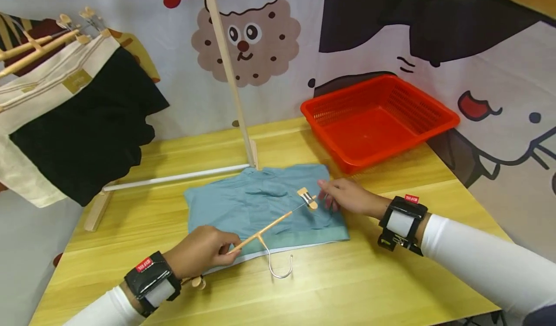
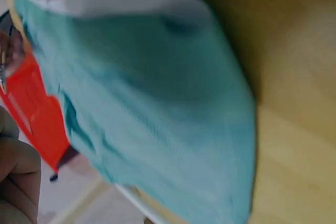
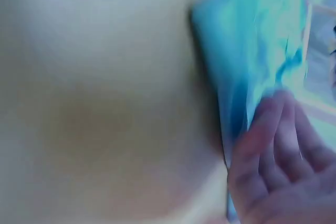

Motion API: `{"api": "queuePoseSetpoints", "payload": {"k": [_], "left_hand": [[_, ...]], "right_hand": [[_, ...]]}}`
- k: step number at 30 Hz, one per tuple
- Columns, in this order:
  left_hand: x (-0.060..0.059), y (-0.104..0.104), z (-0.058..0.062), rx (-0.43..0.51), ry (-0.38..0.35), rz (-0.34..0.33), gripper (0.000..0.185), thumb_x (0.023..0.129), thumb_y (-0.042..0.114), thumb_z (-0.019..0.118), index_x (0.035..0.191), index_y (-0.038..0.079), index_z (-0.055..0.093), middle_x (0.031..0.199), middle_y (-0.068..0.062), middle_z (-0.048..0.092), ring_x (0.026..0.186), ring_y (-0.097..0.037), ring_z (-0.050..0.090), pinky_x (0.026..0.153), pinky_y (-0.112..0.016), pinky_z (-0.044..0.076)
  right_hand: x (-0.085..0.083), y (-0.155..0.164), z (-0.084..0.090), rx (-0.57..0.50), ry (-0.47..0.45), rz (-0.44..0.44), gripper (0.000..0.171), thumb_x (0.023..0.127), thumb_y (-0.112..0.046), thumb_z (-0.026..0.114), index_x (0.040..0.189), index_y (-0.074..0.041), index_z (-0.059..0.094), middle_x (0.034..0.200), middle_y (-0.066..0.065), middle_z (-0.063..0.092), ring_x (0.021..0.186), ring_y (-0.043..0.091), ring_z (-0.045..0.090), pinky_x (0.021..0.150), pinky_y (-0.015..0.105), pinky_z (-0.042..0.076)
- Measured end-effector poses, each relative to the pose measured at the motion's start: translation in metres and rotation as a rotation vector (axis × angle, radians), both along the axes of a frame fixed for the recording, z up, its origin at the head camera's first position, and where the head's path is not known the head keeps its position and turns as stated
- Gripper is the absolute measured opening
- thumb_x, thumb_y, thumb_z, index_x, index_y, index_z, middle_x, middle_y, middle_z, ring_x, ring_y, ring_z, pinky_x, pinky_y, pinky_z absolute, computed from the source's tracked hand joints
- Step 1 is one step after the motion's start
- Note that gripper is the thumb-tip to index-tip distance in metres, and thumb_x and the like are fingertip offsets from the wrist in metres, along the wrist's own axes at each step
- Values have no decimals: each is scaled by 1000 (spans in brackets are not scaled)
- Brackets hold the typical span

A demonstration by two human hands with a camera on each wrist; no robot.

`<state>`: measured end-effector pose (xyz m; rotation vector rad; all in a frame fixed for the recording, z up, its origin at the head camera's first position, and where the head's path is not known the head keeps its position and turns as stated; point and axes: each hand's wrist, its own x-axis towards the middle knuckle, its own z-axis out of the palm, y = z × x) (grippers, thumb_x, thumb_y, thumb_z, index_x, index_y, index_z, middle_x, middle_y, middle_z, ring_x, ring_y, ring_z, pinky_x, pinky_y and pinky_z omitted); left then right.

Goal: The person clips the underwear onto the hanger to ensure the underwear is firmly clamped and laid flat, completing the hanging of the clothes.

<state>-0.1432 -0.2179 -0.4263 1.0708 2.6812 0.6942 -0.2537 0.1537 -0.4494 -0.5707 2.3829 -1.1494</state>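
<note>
A blue-green piece of clothing (image 1: 260,198) lies folded on the table, a paler band along its near edge. Above it my left hand (image 1: 204,251) grips the wooden bar of a clip hanger (image 1: 271,222), whose metal hook points toward me. One wooden clip (image 1: 307,198) is at the hanger's right end; another (image 1: 198,282) shows below my left wrist. Just right of the first clip is my right hand (image 1: 343,194), fingers loosely bent with nothing seen in them. The right wrist view shows that hand's fingers (image 3: 286,135) in front of the blurred cloth.
A red plastic basket (image 1: 369,128) stands at the back right. Left and behind, a rack with a wooden post (image 1: 230,70) and white lower rail (image 1: 178,177) stands on the table. Black shorts with a cream waistband (image 1: 91,114) hang at the left on a clip hanger.
</note>
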Motion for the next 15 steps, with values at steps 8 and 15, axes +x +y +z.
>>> {"api": "queuePoseSetpoints", "payload": {"k": [8, 15], "left_hand": [[-1, 14, -15, -10, 98, -98, 21, 94, 24, 70, 79, 28, 57, 56, 22, 31, 51, 14, 24, 49, -9, 26], [-8, 24, -23, -90, 69, -166, 29, 97, 33, 66, 74, 28, 50, 58, 20, 25, 50, 10, 22, 49, -13, 21]], "right_hand": [[41, 8, 0, -137, -446, 167, 60, 107, -43, 41, 93, 11, 65, 62, 2, 60, 50, 11, 56, 48, 23, 42], [67, 20, -4, -159, -523, 93, 65, 106, -46, 42, 90, 15, 58, 57, 0, 57, 46, 9, 52, 44, 23, 40]]}}
